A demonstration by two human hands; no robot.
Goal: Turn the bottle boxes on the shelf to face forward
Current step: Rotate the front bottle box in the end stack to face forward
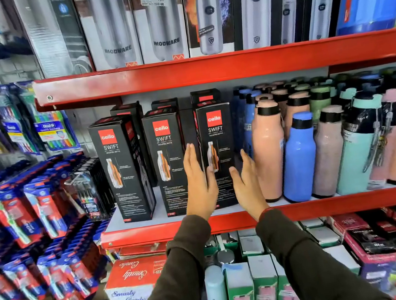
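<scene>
Three black bottle boxes with red logos stand in the front row of the middle shelf (153, 232): a left box (123, 169), a middle box (168, 159) and a right box (217, 141). All three show their printed fronts. My left hand (201, 183) lies flat against the right box's left edge, fingers straight and pointing up. My right hand (247, 183) is spread open at that box's lower right corner, beside a pink bottle (269, 154). Neither hand is closed around the box. More black boxes (205, 95) stand behind.
Pink, blue, green and teal bottles (299, 157) crowd the shelf right of the boxes. Tall steel-bottle cartons (161, 20) fill the shelf above. Toothbrush packs (45, 205) hang on the left. Small white and red cartons (240, 291) sit on the lower shelf.
</scene>
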